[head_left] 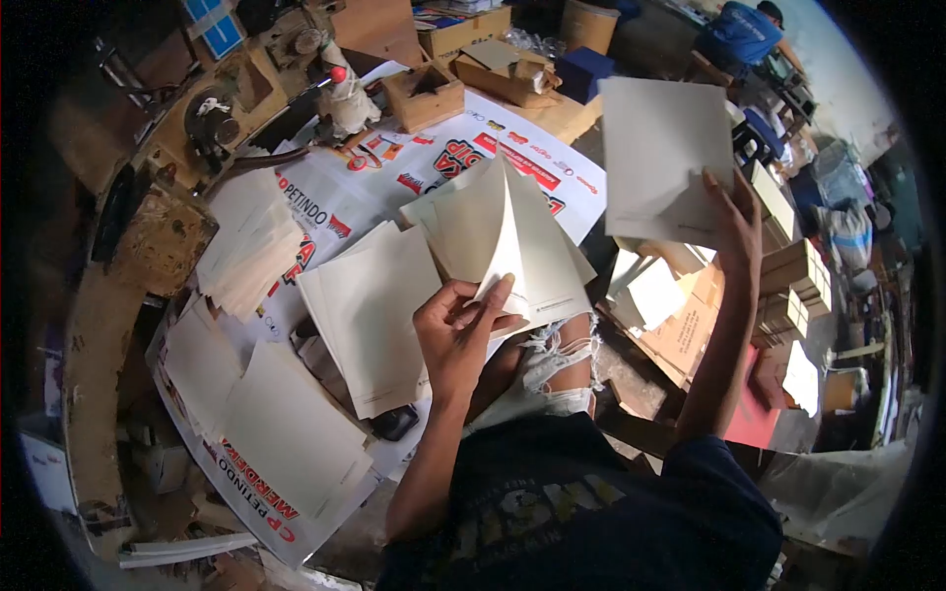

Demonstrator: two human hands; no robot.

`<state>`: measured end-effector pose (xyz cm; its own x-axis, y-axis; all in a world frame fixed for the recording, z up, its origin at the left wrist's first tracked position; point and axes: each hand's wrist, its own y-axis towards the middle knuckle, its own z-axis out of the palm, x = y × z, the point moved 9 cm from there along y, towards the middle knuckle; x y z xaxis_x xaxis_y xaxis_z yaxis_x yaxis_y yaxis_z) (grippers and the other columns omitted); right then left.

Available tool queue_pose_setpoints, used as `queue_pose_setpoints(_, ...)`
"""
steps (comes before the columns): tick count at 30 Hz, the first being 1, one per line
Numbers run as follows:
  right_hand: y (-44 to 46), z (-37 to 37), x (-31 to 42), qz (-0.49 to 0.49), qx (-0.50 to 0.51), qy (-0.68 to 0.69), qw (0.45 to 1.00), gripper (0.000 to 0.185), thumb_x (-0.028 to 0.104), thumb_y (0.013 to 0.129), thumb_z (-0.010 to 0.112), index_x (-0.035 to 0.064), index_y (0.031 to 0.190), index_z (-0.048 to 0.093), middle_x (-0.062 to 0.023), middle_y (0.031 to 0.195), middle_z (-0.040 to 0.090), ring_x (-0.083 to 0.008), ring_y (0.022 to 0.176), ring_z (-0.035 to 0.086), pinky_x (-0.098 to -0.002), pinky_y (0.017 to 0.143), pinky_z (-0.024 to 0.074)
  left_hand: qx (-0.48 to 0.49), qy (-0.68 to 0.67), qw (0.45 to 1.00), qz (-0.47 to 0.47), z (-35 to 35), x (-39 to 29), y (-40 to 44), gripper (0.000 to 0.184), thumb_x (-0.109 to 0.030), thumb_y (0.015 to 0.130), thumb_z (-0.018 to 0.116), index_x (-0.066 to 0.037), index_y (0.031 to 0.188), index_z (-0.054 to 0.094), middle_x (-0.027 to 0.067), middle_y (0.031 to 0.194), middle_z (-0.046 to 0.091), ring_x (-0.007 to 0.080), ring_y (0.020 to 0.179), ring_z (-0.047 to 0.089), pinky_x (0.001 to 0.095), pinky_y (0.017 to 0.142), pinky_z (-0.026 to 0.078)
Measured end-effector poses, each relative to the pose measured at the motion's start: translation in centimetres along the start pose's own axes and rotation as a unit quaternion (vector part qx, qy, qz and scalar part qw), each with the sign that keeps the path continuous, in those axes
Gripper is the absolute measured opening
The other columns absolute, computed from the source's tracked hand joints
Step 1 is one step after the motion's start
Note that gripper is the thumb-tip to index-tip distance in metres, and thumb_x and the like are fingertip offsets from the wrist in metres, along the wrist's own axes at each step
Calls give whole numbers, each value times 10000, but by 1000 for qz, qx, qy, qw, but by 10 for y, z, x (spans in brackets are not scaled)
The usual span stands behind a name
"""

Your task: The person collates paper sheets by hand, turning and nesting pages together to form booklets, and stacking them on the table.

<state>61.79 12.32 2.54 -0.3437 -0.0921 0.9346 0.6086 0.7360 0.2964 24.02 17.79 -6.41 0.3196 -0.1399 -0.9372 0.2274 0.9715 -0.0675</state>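
Shirt (581,517) cut off, raised paper (662,153) perhaps printed

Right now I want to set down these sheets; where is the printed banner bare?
The printed banner is bare between the wooden box and the papers at the left hand, and narrowly between the fanned stack and the middle pile. Lower left in view, paper stacks crowd it.

Plain pale cream on the paper sheets (370,310), with small dark print near the edge. White on the banner (360,192), patterned with red and black lettering. Near-black on the wearer's shirt (641,522), lettered in faded grey. Red on the round knob (338,74), deep blue on the box (583,74), brown on the cardboard (682,333).
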Motion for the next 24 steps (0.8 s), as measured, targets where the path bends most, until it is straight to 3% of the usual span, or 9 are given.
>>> queue_pose_setpoints(2,1,0,-42,-10,29,27,999,549,246,882,666,-15,1331,489,-144,1178,630,-234,1081,593,-347,924,473,-14,8,1000,10,-5,2,0,174,-102,855,720,18,796,609,89,777,659,123,654,646,273,597,616)
queue_pose_setpoints(6,-50,101,-62,128,152,-10,980,680,228,875,690,-50,1405,367,-195,1291,572,-236,1216,529,-342,1048,373,11,8,999,-29,-5,6,-6,161,-97,862,712,31,853,615,97,853,671,136,727,661,295,694,604)
queue_pose_setpoints(9,-72,160,-70,115,262,0,958,643,210,899,665,-51,1406,368,-200,1324,537,-232,1215,520,-324,1035,383,106,83,990,29,-1,-7,-16,251,-93,845,727,34,1031,617,116,1042,663,163,963,651,300,846,539)
queue_pose_setpoints(11,-85,179,-57,92,318,38,943,626,195,906,655,-52,1405,369,-203,1343,517,-232,1214,517,-321,1026,393,110,358,920,119,-4,-47,-32,378,-177,755,798,2,1023,601,127,1029,634,248,1013,616,366,843,505)
queue_pose_setpoints(12,-85,169,-76,153,254,57,954,587,172,902,650,-40,1390,401,-174,1327,528,-213,1193,522,-305,1010,403,95,496,849,154,-7,-59,-41,435,-201,715,819,-9,1029,587,137,1019,613,289,1028,594,399,861,479)
queue_pose_setpoints(13,-85,157,-99,212,188,74,956,550,150,899,645,-27,1374,434,-146,1312,538,-195,1172,527,-289,994,413,65,559,810,167,-20,-58,-51,529,-241,657,838,-40,1057,553,153,1032,551,356,1065,519,436,898,421)
queue_pose_setpoints(16,-84,156,-110,295,106,173,934,477,204,936,605,-36,1328,476,-133,1254,561,-186,1156,534,-280,967,435,104,653,744,96,-44,-38,-62,555,-247,672,820,-51,1099,524,154,1069,524,343,1112,487,425,917,411)
queue_pose_setpoints(20,-79,154,-111,294,127,70,945,661,483,866,657,-51,1240,550,-127,1171,605,-181,1088,559,-293,896,463,119,527,835,107,-66,-44,-56,300,-199,814,739,-21,1007,593,164,1024,617,326,1041,605,410,907,458)
queue_pose_setpoints(24,-82,151,-96,118,129,-178,968,639,312,788,777,-58,1251,538,-148,1226,593,-207,1050,584,-323,883,478,20,389,916,99,-84,-47,-56,141,-95,854,690,7,860,592,116,799,658,242,818,687,338,721,566)
